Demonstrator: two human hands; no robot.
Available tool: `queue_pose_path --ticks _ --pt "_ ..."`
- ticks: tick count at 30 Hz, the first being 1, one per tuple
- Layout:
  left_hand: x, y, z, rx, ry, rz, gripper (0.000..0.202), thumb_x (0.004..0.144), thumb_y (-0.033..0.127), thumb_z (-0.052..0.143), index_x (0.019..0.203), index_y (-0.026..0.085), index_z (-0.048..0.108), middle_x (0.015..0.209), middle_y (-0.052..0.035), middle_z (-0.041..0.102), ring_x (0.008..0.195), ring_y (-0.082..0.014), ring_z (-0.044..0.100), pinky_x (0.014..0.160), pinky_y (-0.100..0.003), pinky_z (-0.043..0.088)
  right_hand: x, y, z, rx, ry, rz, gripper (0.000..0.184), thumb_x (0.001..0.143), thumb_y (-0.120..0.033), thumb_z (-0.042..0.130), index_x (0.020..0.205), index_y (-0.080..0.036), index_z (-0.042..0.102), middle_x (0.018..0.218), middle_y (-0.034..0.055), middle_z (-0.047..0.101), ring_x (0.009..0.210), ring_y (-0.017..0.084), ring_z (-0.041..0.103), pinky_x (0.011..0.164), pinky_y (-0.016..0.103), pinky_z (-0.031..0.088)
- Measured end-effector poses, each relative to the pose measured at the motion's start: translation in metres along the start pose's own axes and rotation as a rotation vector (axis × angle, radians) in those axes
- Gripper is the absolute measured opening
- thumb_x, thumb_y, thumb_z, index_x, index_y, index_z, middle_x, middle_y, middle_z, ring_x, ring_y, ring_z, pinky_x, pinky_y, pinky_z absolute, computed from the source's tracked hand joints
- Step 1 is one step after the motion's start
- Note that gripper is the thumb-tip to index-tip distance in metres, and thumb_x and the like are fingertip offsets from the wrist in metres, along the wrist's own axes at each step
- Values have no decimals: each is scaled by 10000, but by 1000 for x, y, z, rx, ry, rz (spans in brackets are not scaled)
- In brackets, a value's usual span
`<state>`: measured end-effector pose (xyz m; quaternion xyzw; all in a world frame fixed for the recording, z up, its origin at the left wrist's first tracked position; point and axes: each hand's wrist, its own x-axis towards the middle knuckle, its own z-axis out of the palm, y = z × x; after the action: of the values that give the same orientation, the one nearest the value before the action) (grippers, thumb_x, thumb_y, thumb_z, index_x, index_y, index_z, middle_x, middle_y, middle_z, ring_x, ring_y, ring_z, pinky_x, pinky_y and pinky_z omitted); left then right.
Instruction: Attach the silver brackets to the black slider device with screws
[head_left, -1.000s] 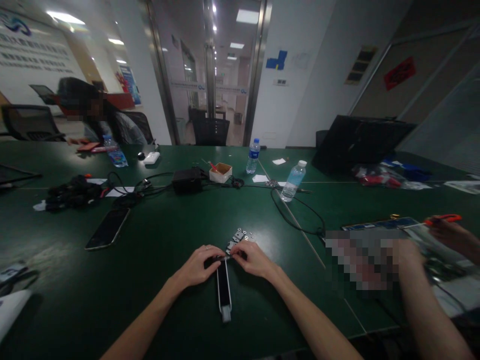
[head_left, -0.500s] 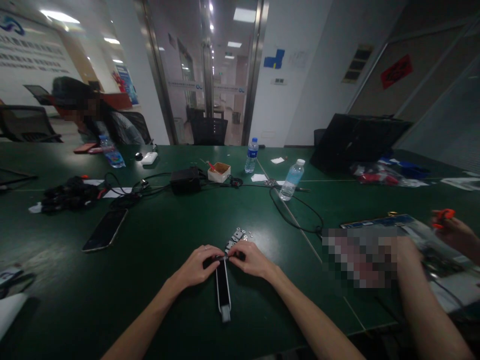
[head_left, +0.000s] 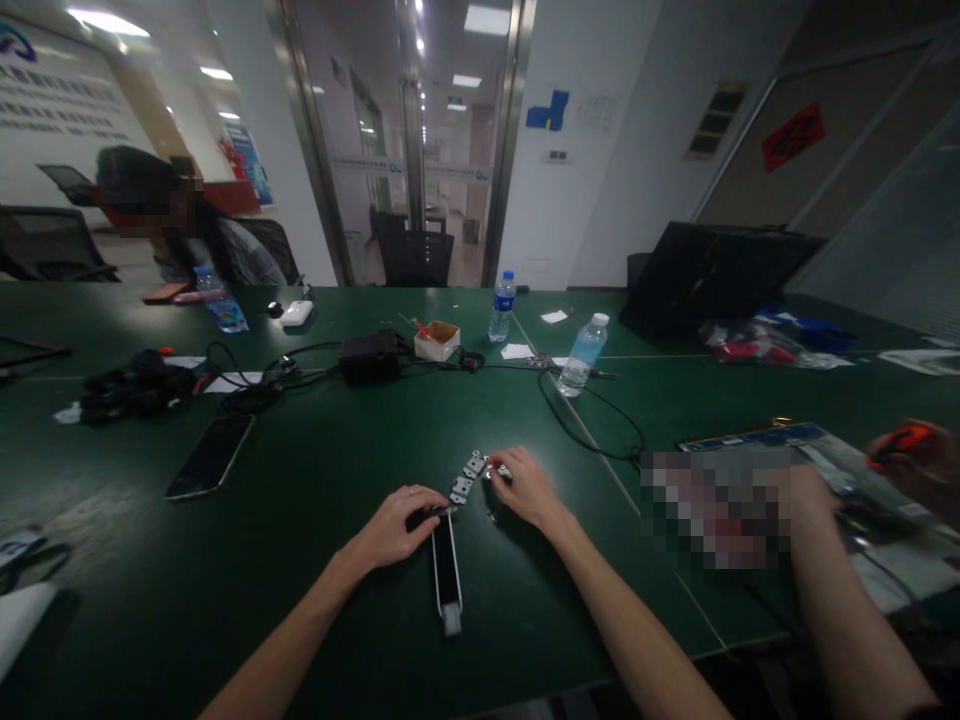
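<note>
A long narrow bar with a black face and white edges [head_left: 447, 575] lies pointing toward me, a grey piece at its near end. My left hand [head_left: 394, 525] is closed on its far end, thumb and fingers pinching there; a small dark piece shows at the fingertips. Just beyond lies a row of small grey metal plates with holes [head_left: 467, 478]. To the right of the plates, my right hand [head_left: 525, 485] has its fingers curved and slightly apart, tips down among small loose metal pieces. Those pieces are partly hidden by the fingers.
A smartphone [head_left: 211, 456] lies left on the green table [head_left: 322, 450]. Farther back are a black box [head_left: 370, 357] with cables, a small open box [head_left: 437, 341] and water bottles [head_left: 581, 355]. At right, another person's hands [head_left: 814, 510] work by an opened flat device.
My right hand has left the far end of the bar and moved right and forward to the loose metal pieces. My left hand stays on the bar.
</note>
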<state>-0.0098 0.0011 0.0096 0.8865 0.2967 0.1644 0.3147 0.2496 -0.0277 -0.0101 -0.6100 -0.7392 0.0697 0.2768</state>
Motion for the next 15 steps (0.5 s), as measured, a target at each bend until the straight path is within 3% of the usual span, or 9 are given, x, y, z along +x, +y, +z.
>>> queue_pose_path --ticks 5,15 --pt "-1 2 -1 1 0 -4 270 896 220 530 1142 220 642 1159 -52 658 1082 -216 586 973 -363 447 0 15 3 -183 -54 106 228 913 -249 515 1092 -203 650 1044 108 609 991 235 522 849 332 431" --pt "0 5 -2 4 2 9 266 896 220 517 1130 204 644 1143 -61 664 1061 -217 596 958 -361 451 2 13 5 -184 -114 180 175 909 -191 495 959 -178 662 966 103 636 938 229 553 817 315 421"
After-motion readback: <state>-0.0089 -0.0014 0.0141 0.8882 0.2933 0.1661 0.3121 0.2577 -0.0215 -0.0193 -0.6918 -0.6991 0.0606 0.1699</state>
